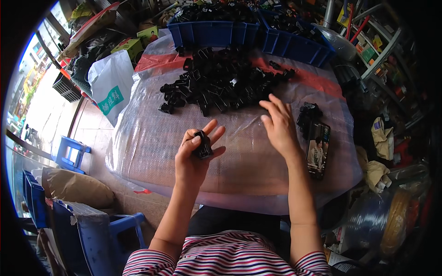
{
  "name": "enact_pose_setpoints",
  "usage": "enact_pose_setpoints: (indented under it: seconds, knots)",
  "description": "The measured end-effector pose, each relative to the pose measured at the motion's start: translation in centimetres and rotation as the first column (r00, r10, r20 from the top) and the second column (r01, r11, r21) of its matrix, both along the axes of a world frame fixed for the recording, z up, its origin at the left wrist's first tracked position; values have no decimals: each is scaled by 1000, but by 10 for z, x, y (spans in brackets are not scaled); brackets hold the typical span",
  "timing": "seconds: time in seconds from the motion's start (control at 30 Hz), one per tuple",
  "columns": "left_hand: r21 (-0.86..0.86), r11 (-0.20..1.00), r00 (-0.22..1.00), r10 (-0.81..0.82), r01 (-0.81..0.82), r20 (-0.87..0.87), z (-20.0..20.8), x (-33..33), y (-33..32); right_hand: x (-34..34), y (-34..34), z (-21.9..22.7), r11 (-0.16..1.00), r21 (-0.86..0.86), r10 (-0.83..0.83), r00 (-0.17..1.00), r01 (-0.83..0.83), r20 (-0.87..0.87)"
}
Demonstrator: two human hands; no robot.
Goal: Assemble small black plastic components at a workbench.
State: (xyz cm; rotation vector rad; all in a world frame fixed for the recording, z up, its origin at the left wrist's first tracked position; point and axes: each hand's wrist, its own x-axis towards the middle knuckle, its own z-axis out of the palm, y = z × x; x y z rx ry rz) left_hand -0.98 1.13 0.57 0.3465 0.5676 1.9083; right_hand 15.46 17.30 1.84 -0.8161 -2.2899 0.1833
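Observation:
My left hand (191,149) holds a small black plastic part (202,145) over the near middle of the table, pinched by the thumb, with the other fingers spread. My right hand (279,126) is raised with fingers apart and nothing visible in it, close to the right front of a heap of black plastic parts (216,87). The heap spreads over the far half of the table (239,170), which is covered in clear plastic wrap. What exactly the black parts are is too dark to make out.
Two blue bins (214,35) (294,46) full of black parts stand at the back. A phone (318,149) and a smaller black cluster (307,115) lie at right. A white bag (112,83) hangs at left; a blue stool (72,154) is on the floor.

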Motion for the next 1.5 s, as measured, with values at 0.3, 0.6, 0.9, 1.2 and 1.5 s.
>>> enact_pose_setpoints:
  seconds: [0.3, 0.6, 0.9, 1.2, 1.5]
  knots:
    - [314, 923, 872, -333, 224, 358, 10, -33, 16, 17, -11, -9, 943, -325, 80, 996, -67, 27]
    - [312, 949, -617, 216, -50, -756, -5, -28, 134, 21, -46, -29, 980, -192, 32, 987, -62, -157]
    - [-173, 984, -31, -174, -32, -984, 13, -16, 83, 28, -54, -3, 881, -428, 2, 907, -201, -420]
    - [-171, 880, 865, -470, 443, -178, -11, 12, 20, 10, -78, -10, 924, -248, 105, 819, -289, -564]
    - [-157, 988, 932, -57, 0, -358, -15, 49, -3, 6, -97, -6, 874, -376, 55, 831, -309, -554]
